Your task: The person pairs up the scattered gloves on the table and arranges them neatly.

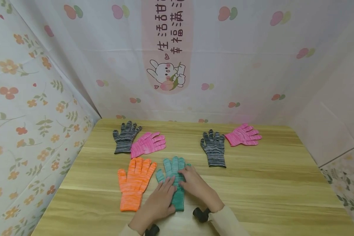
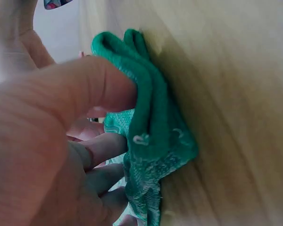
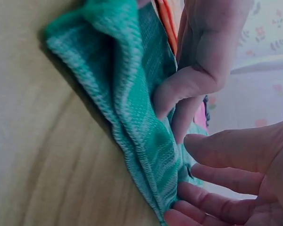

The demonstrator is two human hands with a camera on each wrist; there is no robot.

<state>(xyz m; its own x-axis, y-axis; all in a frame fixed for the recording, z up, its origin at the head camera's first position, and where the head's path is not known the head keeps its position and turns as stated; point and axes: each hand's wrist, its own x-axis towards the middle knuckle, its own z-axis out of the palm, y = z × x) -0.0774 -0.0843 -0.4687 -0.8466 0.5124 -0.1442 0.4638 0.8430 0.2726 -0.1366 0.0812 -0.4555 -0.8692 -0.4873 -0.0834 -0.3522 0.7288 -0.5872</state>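
A green glove (image 1: 177, 193) lies on the table under both hands, its fingers pointing away from me. My left hand (image 1: 162, 200) rests on its left side, the fingers extended over the palm and the thumb (image 2: 108, 87) against the folded, raised cuff. On the glove's upper right side is my right hand (image 1: 194, 183). Its fingertips (image 3: 188, 216) touch the knit, while the thumb (image 3: 231, 148) stays apart from them. In the right wrist view the glove's near edge (image 3: 127, 141) shows two layers. To the left of my left hand lies an orange glove (image 1: 132, 186), flat.
A black-and-grey glove (image 1: 125, 139) touches a pink glove (image 1: 148, 144) at the back left. Another black-and-grey glove (image 1: 214, 149) and a pink glove (image 1: 244, 135) lie farther right. A patterned curtain (image 1: 224, 65) hangs behind the wooden table (image 1: 268, 190).
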